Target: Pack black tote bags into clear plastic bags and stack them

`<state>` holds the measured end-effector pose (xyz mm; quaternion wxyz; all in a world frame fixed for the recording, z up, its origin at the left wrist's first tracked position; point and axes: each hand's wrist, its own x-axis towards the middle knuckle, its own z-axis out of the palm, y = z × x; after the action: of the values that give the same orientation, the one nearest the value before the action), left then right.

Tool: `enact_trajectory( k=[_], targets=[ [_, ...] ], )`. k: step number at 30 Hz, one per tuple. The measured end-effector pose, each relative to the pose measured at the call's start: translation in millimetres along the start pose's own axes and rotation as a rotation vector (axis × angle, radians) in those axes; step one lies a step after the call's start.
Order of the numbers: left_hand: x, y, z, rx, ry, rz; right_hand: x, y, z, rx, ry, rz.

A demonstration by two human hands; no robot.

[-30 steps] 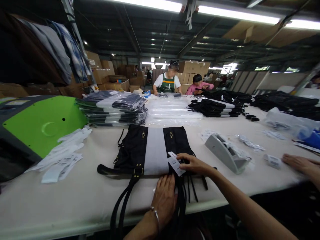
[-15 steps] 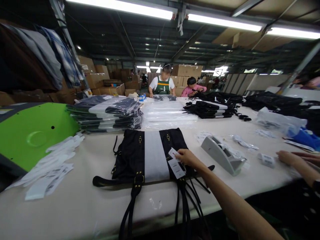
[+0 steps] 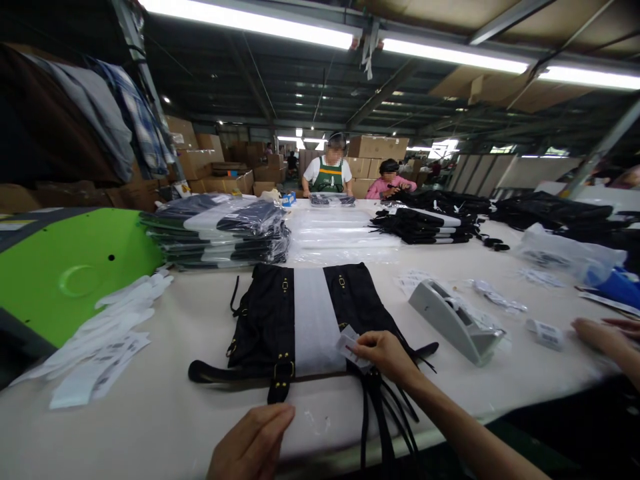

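Note:
A flat black bag (image 3: 260,320) with brass-coloured buckles lies on the table, a white paper band (image 3: 315,313) across its middle. My right hand (image 3: 385,357) pinches a white hang tag (image 3: 346,345) over the bag's lower right part. Thin black straps (image 3: 383,417) dangle over the table's front edge below it. Down at the bag's lower left, my left hand (image 3: 253,440) has its fingers pressed together beneath the left buckle strap (image 3: 278,392). The lower part of that strap is hidden behind the hand, so I cannot tell whether it is gripped.
A grey tape dispenser (image 3: 453,320) stands right of the bag, near a label roll (image 3: 545,333) and another person's hand (image 3: 603,340). Label strips (image 3: 100,373) lie by a green machine (image 3: 75,267). Behind are wrapped bags (image 3: 220,230), clear plastic sleeves (image 3: 340,233) and black bags (image 3: 430,227).
My left hand has come into view at the front, by the left straps. My right hand has moved slightly down with the tag, which now overlaps the paper band's edge.

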<state>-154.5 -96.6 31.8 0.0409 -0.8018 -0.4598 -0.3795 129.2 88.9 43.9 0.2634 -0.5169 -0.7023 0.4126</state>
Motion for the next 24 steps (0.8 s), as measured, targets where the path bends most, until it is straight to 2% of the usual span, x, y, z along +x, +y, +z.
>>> enact_trajectory(
  k=[2, 4, 8, 10, 12, 15, 19, 21, 22, 24],
  targets=[
    [27.7, 8.0, 13.3, -0.054, -0.011, 0.034, 6.5, 0.6, -3.3, 0.147, 0.082, 0.005],
    [52.1, 13.1, 26.8, -0.080, -0.077, 0.062, 13.4, 3.2, -10.3, 0.338, 0.166, 0.020],
    [93.8, 12.0, 53.4, -0.030, -0.360, 0.065, 16.6, 12.6, -24.5, 0.676, 0.283, 0.145],
    [111.1, 8.0, 69.2, 0.033, -0.463, 0.103, 11.3, 18.1, -29.4, 0.821, 0.310, 0.147],
    [125.8, 4.4, 87.8, 0.096, -0.495, 0.180, 3.8, 24.1, -33.3, 0.937, 0.284, 0.114],
    [141.0, 1.6, 116.8, 0.168, -0.484, 0.310, -6.7, 34.6, -38.5, 1.009, 0.215, 0.096],
    [147.7, 0.2, 140.0, 0.170, -0.503, 0.411, -16.7, 49.7, -47.7, 1.041, 0.276, 0.115],
    [149.2, -1.4, 142.2, 0.077, -0.497, 0.339, -21.2, 55.8, -53.1, 1.060, 0.301, 0.117],
    [150.9, -2.7, 142.0, 0.003, -0.480, 0.238, -23.3, 58.2, -55.5, 1.068, 0.304, 0.114],
    [157.8, -6.3, 141.5, -0.167, -0.441, -0.077, -27.0, 61.6, -58.9, 1.080, 0.307, 0.101]
  ],
)
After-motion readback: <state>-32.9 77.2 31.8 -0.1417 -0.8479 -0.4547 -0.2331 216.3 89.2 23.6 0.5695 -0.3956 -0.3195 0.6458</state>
